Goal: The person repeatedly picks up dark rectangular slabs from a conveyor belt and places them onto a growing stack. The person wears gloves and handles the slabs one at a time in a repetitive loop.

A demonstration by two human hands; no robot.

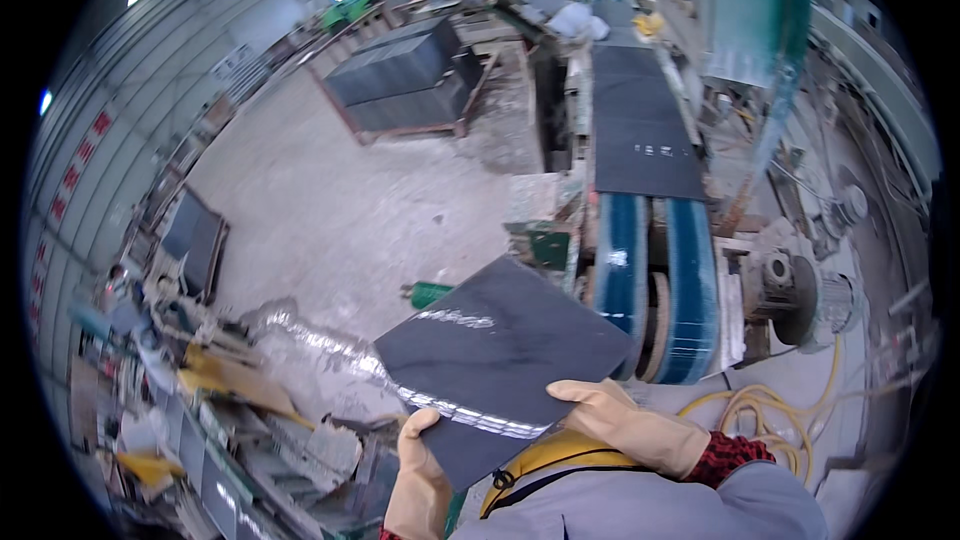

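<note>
Both hands wear tan work gloves and share 1 dark grey stone slab [497,355], square-ish, held tilted in front of the person's chest, above the concrete floor [350,210].

Left hand [418,470]: grips the slab's near-left corner. Thumb lies on top of the slab face, pointing up along the edge; the other fingers are under the slab and hidden, so closure is only inferred from the thumb clamp. Hand is partly cut off by the lower frame edge.

Right hand [625,420]: holds the slab's near-right edge. Fingers [580,392] are nearly straight, flat on the top surface, close together; thumb is out of sight, cannot tell if it is under the slab. A red-and-black checked cuff shows behind the glove, then a grey sleeve.

Slab: wet shiny streaks run across its face and along the near-left edge. Far corner points toward the belt machine [650,290], which stands just beyond it with 2 blue belts; the 2 look apart, but contact cannot be ruled out from this angle.

On the machine's long bed sits another dark slab [640,130], well apart from the hands. A pallet of stacked dark slabs [405,80] stands on the floor far left of the bed. A yellow hose [760,415] coils on the floor right of the right hand. A green bottle [430,292] lies just past the slab's upper-left edge.

Left-side clutter is blurred and bent by the lens; hard to make out.
</note>
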